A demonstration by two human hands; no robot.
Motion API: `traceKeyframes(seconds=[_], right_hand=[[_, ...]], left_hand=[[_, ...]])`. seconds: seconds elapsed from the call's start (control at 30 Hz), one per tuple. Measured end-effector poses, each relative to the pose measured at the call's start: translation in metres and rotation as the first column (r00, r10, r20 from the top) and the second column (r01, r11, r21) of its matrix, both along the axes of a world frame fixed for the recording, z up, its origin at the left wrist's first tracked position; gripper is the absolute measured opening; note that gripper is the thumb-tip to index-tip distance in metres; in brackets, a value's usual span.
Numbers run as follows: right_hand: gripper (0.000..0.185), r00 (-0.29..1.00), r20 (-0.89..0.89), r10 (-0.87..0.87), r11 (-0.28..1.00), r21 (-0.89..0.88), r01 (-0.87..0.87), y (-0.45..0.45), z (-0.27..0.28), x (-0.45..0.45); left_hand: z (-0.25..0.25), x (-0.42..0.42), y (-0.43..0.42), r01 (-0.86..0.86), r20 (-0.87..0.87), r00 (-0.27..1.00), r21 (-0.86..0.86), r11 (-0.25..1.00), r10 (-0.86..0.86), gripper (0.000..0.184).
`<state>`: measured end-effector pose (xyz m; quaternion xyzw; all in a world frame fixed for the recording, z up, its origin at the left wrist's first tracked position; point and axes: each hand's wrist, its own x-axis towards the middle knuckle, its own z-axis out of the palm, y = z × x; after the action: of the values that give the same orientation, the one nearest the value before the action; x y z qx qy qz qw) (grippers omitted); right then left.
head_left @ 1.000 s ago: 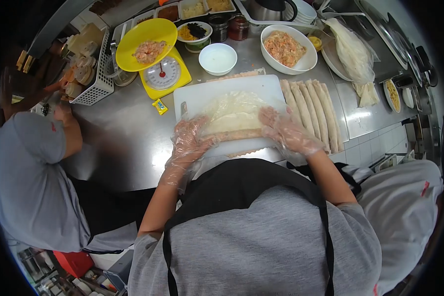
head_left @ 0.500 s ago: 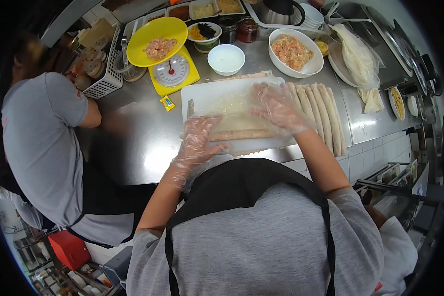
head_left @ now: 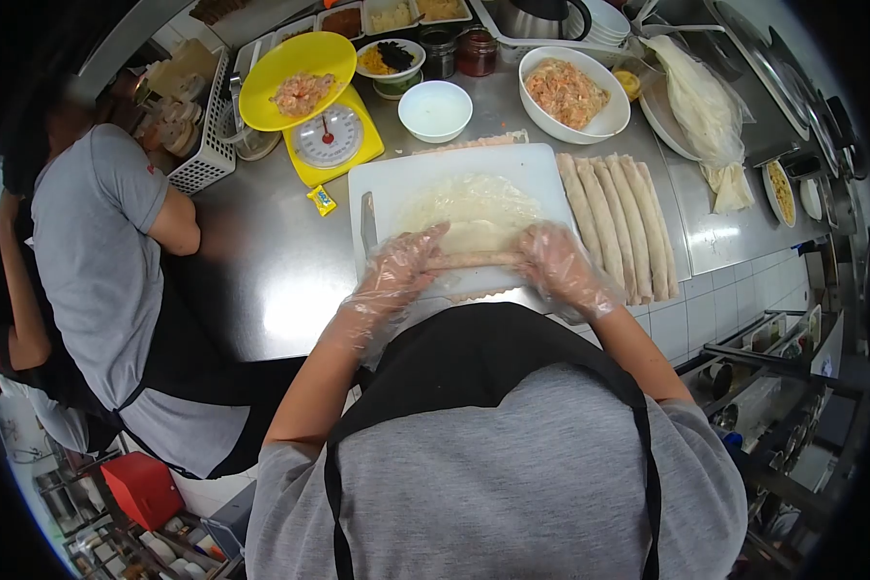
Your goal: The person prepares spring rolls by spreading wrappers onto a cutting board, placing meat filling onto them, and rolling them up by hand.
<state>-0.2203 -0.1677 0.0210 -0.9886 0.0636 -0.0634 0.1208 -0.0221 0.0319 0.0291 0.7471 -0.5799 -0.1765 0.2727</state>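
On the white cutting board (head_left: 389,176) lies a thin, translucent wrapper sheet (head_left: 469,201). Along its near edge runs a long filled roll (head_left: 476,260), partly wrapped. My left hand (head_left: 398,266), in a clear plastic glove, has its fingers curled round the roll's left end. At the right end my right hand (head_left: 563,263), gloved the same way, is closed on the roll too. Several long pale rolls (head_left: 621,227) lie side by side against the board's right side. Both palms hide the roll's tips.
Behind the board stand a white bowl of liquid (head_left: 435,109), a large bowl of minced filling (head_left: 568,94) and a yellow scale (head_left: 336,141) with meat in its pan. A small yellow packet (head_left: 321,200) lies left. A co-worker (head_left: 101,261) stands at the left; a wrapped bundle (head_left: 691,106) sits right.
My right hand has come down from the wrapper's upper right to the roll's right end. My left hand has shifted slightly and closed on the left end. The wrapper is now uncovered.
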Motion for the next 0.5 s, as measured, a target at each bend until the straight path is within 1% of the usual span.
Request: traceKeyframes(seconds=[0.03, 0.07, 0.1, 0.13, 0.17, 0.2, 0.23, 0.27, 0.3, 0.33, 0.4, 0.43, 0.47, 0.5], right_hand=[[0.03, 1.0, -0.008, -0.017, 0.998, 0.067, 0.018, -0.002, 0.008, -0.004], [0.03, 1.0, -0.01, -0.016, 0.997, 0.07, 0.016, -0.005, 0.007, -0.008], [0.029, 0.997, 0.076, -0.006, 0.993, 0.115, -0.003, -0.009, 0.006, -0.011], [0.028, 0.987, 0.162, -0.001, 0.987, 0.159, -0.025, -0.011, 0.005, -0.014], [0.028, 0.987, 0.161, -0.002, 0.987, 0.161, -0.025, -0.012, 0.005, -0.015], [0.027, 0.983, 0.18, -0.032, 0.978, 0.209, -0.006, -0.012, 0.006, -0.015], [0.025, 0.978, 0.199, -0.064, 0.967, 0.255, 0.011, -0.013, 0.008, -0.016], [0.025, 0.978, 0.198, -0.065, 0.967, 0.256, 0.012, -0.013, 0.011, -0.015], [0.021, 0.98, 0.168, -0.109, 0.946, 0.319, 0.05, -0.012, 0.015, -0.012], [0.018, 0.979, 0.136, -0.151, 0.921, 0.379, 0.09, -0.012, 0.018, -0.011], [0.018, 0.979, 0.126, -0.158, 0.922, 0.373, 0.101, -0.012, 0.02, -0.008], [0.017, 0.98, 0.116, -0.164, 0.923, 0.368, 0.111, -0.012, 0.02, -0.006], [0.017, 0.979, 0.117, -0.165, 0.923, 0.368, 0.112, -0.012, 0.018, -0.005], [0.02, 0.973, 0.179, -0.146, 0.954, 0.287, 0.091, -0.011, 0.012, -0.004]], left_hand=[[-0.003, 0.003, 0.005, -0.002, -0.001, 1.0, 0.003, 1.0, 0.002, 0.067], [-0.005, 0.006, 0.01, -0.045, -0.059, 0.997, -0.017, 0.999, 0.044, 0.065], [-0.005, 0.008, 0.012, -0.09, -0.117, 0.989, -0.035, 0.995, 0.085, 0.063], [-0.004, 0.01, 0.014, -0.091, -0.117, 0.989, -0.033, 0.995, 0.086, 0.063], [-0.001, 0.012, 0.015, -0.152, -0.23, 0.961, 0.023, 0.988, 0.153, 0.06], [0.002, 0.012, 0.016, -0.205, -0.335, 0.916, 0.085, 0.975, 0.222, 0.057], [0.004, 0.013, 0.016, -0.204, -0.335, 0.916, 0.086, 0.975, 0.222, 0.057], [0.006, 0.013, 0.016, -0.24, -0.48, 0.836, 0.117, 0.964, 0.266, 0.053], [0.006, 0.013, 0.015, -0.268, -0.61, 0.732, 0.153, 0.951, 0.304, 0.048], [0.006, 0.016, 0.014, -0.266, -0.61, 0.732, 0.153, 0.952, 0.303, 0.048], [0.006, 0.021, 0.011, -0.179, -0.405, 0.887, 0.144, 0.973, 0.223, 0.042], [0.008, 0.02, 0.01, -0.177, -0.403, 0.888, 0.144, 0.973, 0.222, 0.042], [0.011, 0.016, 0.007, -0.175, -0.121, 0.975, 0.103, 0.979, 0.187, 0.034], [0.014, 0.012, 0.004, -0.162, 0.174, 0.973, 0.064, 0.985, 0.149, 0.027]])
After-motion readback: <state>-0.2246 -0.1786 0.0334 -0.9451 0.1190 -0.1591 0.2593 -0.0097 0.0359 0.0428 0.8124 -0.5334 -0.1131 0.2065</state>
